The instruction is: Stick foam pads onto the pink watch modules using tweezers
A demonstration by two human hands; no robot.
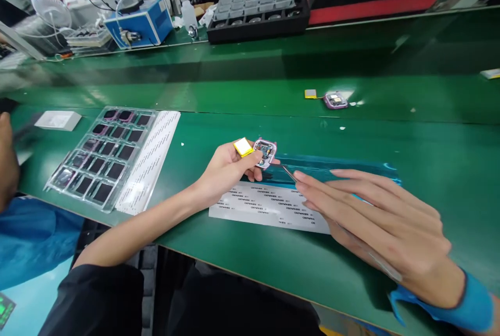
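Observation:
My left hand (228,168) holds a small pink-cased circuit module (265,152) with a yellow battery (242,147) attached, just above the green bench. My right hand (375,216) grips thin metal tweezers (289,173), their tip pointing at the module from the right. Under both hands lies a white sheet of printed labels (269,206), with a shiny teal film strip (332,169) behind it.
A clear tray (102,154) of dark square parts and a white label strip (150,159) lie at the left. Another pink module (335,99) with a yellow battery rests on the conveyor belt. A black tray (258,15), blue box (140,23) and another person's arm (8,161) border the area.

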